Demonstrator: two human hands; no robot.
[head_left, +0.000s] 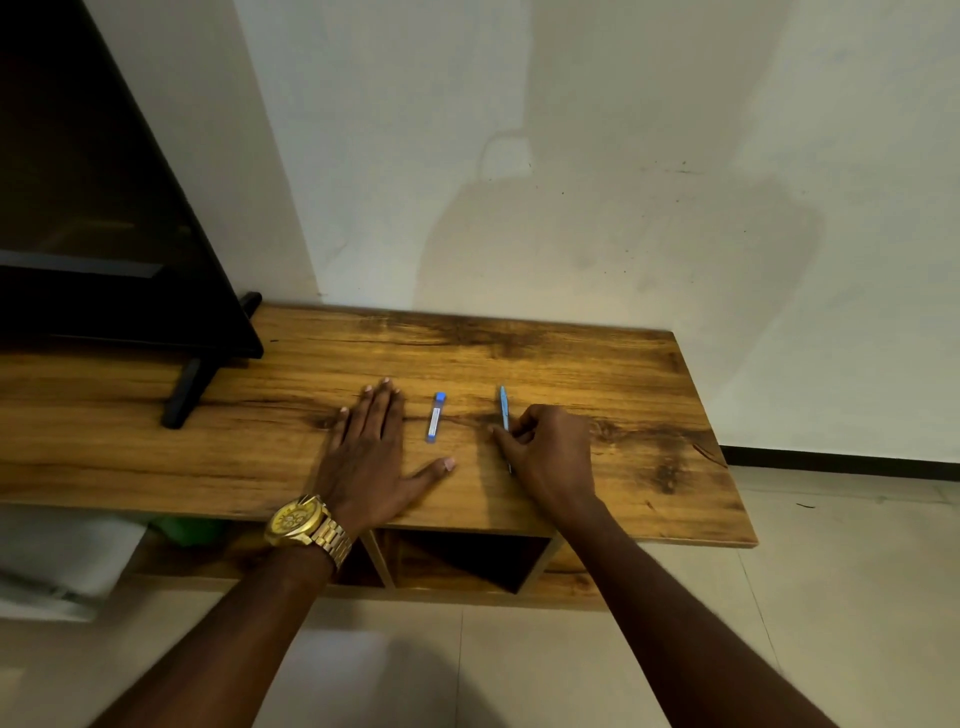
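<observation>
Head view looks down on the long wooden surface (597, 364) where I work, with a black television (104, 208) standing at its left end near the wall. My left hand (369, 457), a gold watch (306, 525) on its wrist, lies flat on the wood. Its fingers (382, 410) are straight and close together and the thumb is spread toward the right. It holds nothing and only presses the surface. My right hand (550, 452) sits to the right of it, its fingers (511, 441) curled in and pinching the blue pencil (503, 408) near its middle. The pencil's top end sticks out away from me and its thin tip shows below the hand. I cannot tell whether the pencil is clear of the wood or resting on it. Between the two hands, apart from both, lies the small blue-capped lead case (435, 418), pointing away from me just beyond my left thumb.

I judge the step to be picking up the pencil. To do it well I should pinch the barrel at its middle between thumb and fingertips so it does not tip. I should lift it straight up rather than drag the fine tip across the grain. The left hand can lie flat to steady me, as long as its thumb does not knock the light case, which would probably skid or roll easily.
</observation>
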